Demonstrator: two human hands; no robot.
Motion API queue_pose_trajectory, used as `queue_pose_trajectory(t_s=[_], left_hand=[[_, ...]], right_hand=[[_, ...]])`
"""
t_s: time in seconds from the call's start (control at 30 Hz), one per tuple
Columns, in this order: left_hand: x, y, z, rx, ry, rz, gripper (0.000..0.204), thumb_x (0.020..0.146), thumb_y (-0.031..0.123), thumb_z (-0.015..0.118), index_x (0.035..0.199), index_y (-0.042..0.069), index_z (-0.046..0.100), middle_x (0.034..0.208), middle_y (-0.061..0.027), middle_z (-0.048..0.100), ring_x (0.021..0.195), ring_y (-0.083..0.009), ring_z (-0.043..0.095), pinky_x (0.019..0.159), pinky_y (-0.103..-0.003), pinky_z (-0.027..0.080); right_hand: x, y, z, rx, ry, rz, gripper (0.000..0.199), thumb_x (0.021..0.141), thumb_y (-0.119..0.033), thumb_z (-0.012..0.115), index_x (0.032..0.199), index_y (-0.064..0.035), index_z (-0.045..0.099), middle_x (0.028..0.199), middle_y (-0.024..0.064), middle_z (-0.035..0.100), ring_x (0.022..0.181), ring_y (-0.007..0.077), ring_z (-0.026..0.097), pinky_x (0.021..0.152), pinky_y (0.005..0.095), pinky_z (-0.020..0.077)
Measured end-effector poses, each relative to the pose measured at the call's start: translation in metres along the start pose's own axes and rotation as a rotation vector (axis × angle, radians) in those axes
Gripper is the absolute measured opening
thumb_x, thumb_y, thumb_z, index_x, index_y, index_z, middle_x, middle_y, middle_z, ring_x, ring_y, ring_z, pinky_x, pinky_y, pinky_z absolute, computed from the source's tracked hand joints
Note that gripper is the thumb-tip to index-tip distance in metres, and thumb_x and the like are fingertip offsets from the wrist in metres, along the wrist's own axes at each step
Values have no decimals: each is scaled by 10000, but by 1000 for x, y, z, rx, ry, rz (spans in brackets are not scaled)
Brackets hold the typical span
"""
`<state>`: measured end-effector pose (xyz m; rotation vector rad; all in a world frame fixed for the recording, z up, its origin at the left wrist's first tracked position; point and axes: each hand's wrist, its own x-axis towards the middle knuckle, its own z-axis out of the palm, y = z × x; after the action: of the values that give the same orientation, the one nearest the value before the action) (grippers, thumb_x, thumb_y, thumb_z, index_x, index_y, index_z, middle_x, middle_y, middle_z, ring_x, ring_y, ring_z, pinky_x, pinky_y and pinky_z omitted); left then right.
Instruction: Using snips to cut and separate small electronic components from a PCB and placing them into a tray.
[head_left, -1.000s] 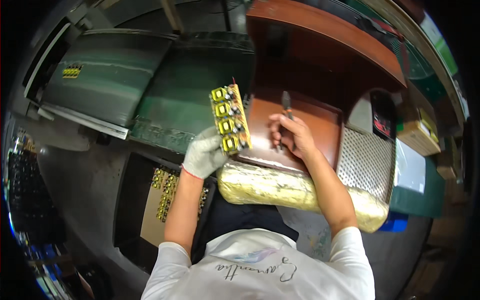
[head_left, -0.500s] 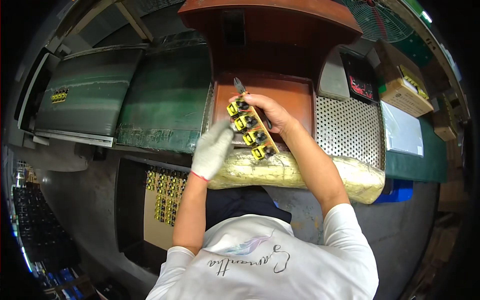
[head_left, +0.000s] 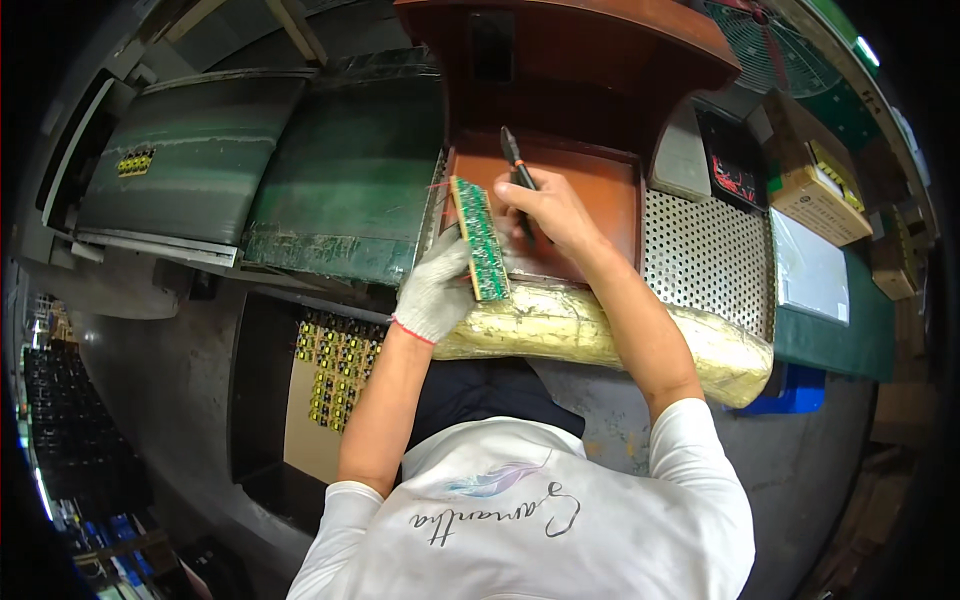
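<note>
Circuit board [head_left: 481,240], green face showing, sits pinched in gloved left hand [head_left: 436,288] near red-brown tray's [head_left: 590,190] left edge; bare right hand [head_left: 553,212] grips pliers [head_left: 514,158] above tray. Black bin [head_left: 262,380] holds yellow-topped boards [head_left: 335,365] on cardboard [head_left: 308,450]; black box [head_left: 722,140], red parts [head_left: 735,180].

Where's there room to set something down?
Bare: the green surface between dark belt and reddish tray, and the perforated plate between tray and white packet. Crowded: over the tray, where left hand holds circuit board and right hand pliers; also the black box holding boards.
</note>
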<state>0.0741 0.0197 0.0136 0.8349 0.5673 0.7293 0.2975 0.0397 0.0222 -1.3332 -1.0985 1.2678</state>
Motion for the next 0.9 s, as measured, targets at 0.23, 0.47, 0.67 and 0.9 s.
queue_pose_trajectory(t_s=[0.23, 0.47, 0.67, 0.9], left_hand=[[-44, -24, -49, -606, -46, 116, 666, 1083, 311, 651, 1660, 41, 456, 1575, -211, 603, 1384, -416, 635, 1219, -611, 469], [-49, -27, -58, -618, -96, 189, 577, 1098, 304, 639, 1594, 35, 518, 1492, -183, 651, 1355, -369, 655, 1196, -550, 498], [-48, -30, -59, -574, -85, 213, 552, 1096, 296, 654, 1568, 42, 522, 1420, -157, 674, 1303, -323, 678, 1154, -501, 533], [-50, -27, -51, -554, -28, 212, 571, 1084, 291, 680, 1576, 60, 505, 1370, -134, 676, 1258, -302, 691, 1118, -494, 554]], right_hand=[[-45, -4, -4, -736, 108, -442, 269, 948, -215, 814, 1090, -2, 732, 908, 159, 709, 786, 288, 715, 742, 445, 557], [-85, 4, 6, -963, -86, -476, 209, 943, -128, 764, 1113, -9, 740, 993, 218, 741, 924, 462, 703, 830, 506, 570], [-106, 4, 18, -1159, -163, -409, 241, 888, -113, 785, 1105, -20, 735, 961, 201, 731, 927, 433, 722, 829, 514, 585], [-113, 5, 21, -1217, -124, -453, 273, 849, -100, 783, 1107, -27, 733, 919, 190, 715, 910, 424, 723, 821, 525, 591]])
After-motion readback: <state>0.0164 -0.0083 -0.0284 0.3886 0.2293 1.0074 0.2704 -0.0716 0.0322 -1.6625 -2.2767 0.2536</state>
